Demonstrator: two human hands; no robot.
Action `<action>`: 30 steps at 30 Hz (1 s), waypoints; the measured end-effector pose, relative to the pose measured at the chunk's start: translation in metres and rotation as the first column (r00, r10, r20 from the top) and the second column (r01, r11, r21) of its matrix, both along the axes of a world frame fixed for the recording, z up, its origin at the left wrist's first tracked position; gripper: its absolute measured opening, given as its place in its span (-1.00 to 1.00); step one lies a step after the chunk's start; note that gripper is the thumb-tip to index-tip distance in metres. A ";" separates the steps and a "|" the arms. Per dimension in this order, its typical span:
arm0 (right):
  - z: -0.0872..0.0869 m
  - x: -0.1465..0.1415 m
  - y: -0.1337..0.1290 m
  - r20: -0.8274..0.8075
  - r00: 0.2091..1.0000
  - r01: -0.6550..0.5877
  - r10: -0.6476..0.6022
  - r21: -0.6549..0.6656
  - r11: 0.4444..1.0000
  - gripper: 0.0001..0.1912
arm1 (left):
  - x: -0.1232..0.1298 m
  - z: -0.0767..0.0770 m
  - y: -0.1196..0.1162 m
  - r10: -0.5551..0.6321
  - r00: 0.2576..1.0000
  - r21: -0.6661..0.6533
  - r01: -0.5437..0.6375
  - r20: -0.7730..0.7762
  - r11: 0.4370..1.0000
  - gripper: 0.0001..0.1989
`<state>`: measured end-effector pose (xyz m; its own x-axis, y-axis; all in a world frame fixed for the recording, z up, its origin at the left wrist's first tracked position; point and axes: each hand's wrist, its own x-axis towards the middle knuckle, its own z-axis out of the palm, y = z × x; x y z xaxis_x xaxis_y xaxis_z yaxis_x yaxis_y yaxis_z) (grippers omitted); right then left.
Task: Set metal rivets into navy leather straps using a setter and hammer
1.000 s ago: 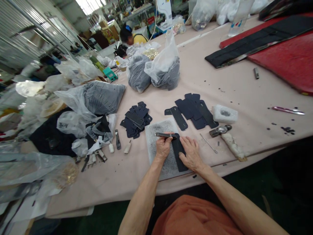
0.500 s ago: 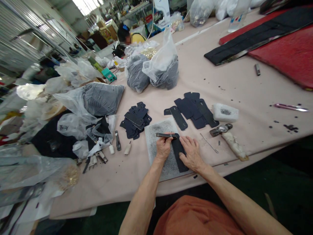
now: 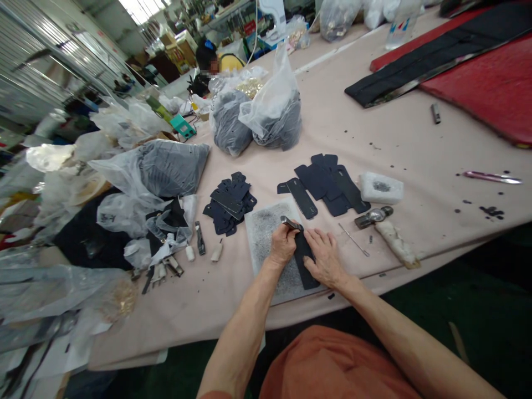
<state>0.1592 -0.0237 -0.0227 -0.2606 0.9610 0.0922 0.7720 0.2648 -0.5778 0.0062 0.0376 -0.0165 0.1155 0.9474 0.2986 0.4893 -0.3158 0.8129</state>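
My left hand (image 3: 283, 245) is closed around a metal hole punch (image 3: 292, 223), tilted with its lower end at the top edge of a dark leather-like strip (image 3: 306, 271). The strip lies on a white, black-speckled cutting board (image 3: 264, 221). My right hand (image 3: 327, 259) lies flattened along the strip's right side, fingers stretched out and thumb resting on it. Just beyond the board are a heap of dark cut pieces (image 3: 230, 202) and, to its right, a looser pile of similar pieces (image 3: 328, 183).
At the right lie a hammer (image 3: 388, 235) with a wrapped handle, a thin metal rod (image 3: 353, 239) and a white block (image 3: 381, 188). Several hand tools (image 3: 168, 269) and plastic bags (image 3: 166, 166) crowd the left. Farther back, a person (image 3: 226, 61) is bent forward.
The punch has swung to a steeper angle in my left hand, which has shifted slightly right and up. My right hand stays on the strip.
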 end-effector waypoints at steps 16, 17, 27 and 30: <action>0.011 0.169 -0.009 0.466 0.785 0.410 -0.407 0.101 0.906 -0.45 | -0.001 0.000 0.004 -0.016 0.997 -0.015 0.015 -0.078 1.000 -0.84; 0.012 0.172 -0.007 0.475 0.786 0.425 -0.395 0.049 0.904 -0.47 | -0.001 -0.001 0.004 -0.014 0.997 -0.017 0.013 -0.075 1.000 -0.84; 0.036 0.150 -0.005 -0.489 0.303 0.085 -0.818 -0.841 0.535 -0.66 | -0.001 -0.005 0.005 0.013 0.993 -0.010 -0.014 -0.119 1.000 -0.86; 0.042 0.135 -0.012 -0.474 0.204 0.173 -0.856 -0.844 0.509 -0.74 | 0.000 -0.005 0.004 0.014 0.992 0.018 -0.012 -0.128 1.000 -0.87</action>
